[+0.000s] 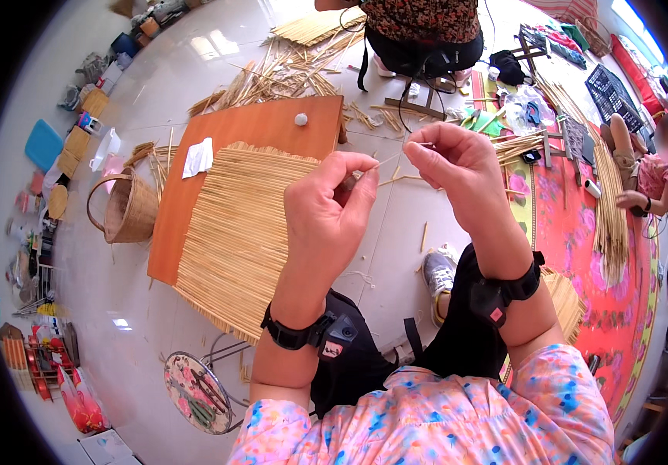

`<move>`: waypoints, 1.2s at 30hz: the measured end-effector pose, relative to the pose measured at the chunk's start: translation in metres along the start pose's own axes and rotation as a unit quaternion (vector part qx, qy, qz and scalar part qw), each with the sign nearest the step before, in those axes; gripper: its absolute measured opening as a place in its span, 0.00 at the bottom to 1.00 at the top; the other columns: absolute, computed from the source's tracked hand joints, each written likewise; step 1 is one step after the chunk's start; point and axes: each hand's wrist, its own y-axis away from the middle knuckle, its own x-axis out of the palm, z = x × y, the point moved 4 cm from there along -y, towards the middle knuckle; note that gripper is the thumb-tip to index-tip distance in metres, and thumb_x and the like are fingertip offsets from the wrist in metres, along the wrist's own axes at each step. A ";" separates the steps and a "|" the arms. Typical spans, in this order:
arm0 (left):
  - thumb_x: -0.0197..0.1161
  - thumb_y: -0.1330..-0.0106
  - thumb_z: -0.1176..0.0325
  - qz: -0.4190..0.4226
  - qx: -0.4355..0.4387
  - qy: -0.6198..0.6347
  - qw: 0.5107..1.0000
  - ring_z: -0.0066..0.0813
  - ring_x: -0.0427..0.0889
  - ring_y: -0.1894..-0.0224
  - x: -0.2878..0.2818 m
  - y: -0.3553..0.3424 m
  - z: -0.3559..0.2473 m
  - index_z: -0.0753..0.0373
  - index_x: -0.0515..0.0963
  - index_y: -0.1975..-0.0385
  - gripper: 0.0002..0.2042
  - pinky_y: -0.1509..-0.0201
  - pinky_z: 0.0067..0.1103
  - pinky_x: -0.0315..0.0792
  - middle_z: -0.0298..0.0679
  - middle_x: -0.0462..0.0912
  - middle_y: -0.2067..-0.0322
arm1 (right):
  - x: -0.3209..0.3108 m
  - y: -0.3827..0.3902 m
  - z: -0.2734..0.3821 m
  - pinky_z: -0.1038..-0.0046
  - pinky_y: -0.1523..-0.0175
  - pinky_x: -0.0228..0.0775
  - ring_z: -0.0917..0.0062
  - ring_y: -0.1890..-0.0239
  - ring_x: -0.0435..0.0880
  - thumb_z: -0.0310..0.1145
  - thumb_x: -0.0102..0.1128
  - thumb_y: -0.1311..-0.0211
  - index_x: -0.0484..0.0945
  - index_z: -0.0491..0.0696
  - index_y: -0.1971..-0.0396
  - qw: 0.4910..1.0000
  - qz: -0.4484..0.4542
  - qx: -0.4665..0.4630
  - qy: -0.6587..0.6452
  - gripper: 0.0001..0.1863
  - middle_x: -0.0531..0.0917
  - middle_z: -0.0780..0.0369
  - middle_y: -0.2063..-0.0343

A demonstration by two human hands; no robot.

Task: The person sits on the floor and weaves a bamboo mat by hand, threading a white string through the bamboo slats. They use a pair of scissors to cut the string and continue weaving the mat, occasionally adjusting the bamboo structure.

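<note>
My left hand [326, 209] is raised in front of me, thumb and forefinger pinched on a thin pale thread [389, 160]. The thread runs toward the fingertips of my right hand [461, 167]. That hand is pinched too, but what lies between its fingers is too small to make out. Below and left of my hands, a mat of straw stalks [233, 213] with a scalloped far edge lies on an orange-brown board [272, 124]. A small white ball [300, 119] and a folded white paper or cloth [198, 158] rest on the board.
Left of the board stands a wicker basket [131, 213]. A round floral stool [194, 391] holding tools is near my left elbow. Loose straw [272, 74] litters the floor beyond. A person [423, 35] sits ahead; another [655, 174] is right, beside a red floral mat [574, 240].
</note>
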 end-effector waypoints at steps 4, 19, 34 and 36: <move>0.62 0.40 0.75 -0.031 0.083 -0.053 0.995 0.19 0.77 0.79 0.003 0.000 -0.004 0.64 0.79 0.58 0.11 0.75 0.15 0.70 0.39 0.81 0.69 | -0.011 0.006 -0.002 0.88 0.76 0.58 0.95 0.78 0.69 0.31 0.65 0.41 0.80 0.41 0.67 0.997 -0.018 -0.026 0.067 0.08 0.78 0.72 0.79; 0.60 0.36 0.74 0.060 -0.086 0.116 0.988 0.19 0.81 0.74 0.025 0.010 -0.006 0.70 0.75 0.60 0.08 0.69 0.15 0.74 0.39 0.81 0.71 | -0.006 0.016 0.003 0.87 0.74 0.63 0.93 0.78 0.73 0.27 0.64 0.43 0.81 0.40 0.70 0.992 -0.005 -0.052 0.118 0.06 0.80 0.70 0.80; 0.56 0.35 0.81 0.039 0.033 0.204 0.978 0.21 0.81 0.73 0.033 0.011 -0.007 0.66 0.74 0.46 0.17 0.68 0.16 0.75 0.38 0.82 0.74 | 0.008 0.019 -0.006 0.87 0.75 0.65 0.92 0.80 0.75 0.27 0.62 0.38 0.79 0.39 0.65 0.998 -0.041 -0.043 -0.032 0.07 0.80 0.69 0.81; 0.57 0.35 0.81 0.023 0.068 0.119 0.990 0.19 0.81 0.73 0.031 0.012 -0.007 0.65 0.73 0.44 0.19 0.68 0.15 0.74 0.37 0.82 0.74 | 0.007 0.020 -0.005 0.87 0.75 0.65 0.92 0.80 0.75 0.28 0.62 0.39 0.79 0.40 0.66 0.996 -0.050 -0.075 -0.006 0.07 0.80 0.68 0.81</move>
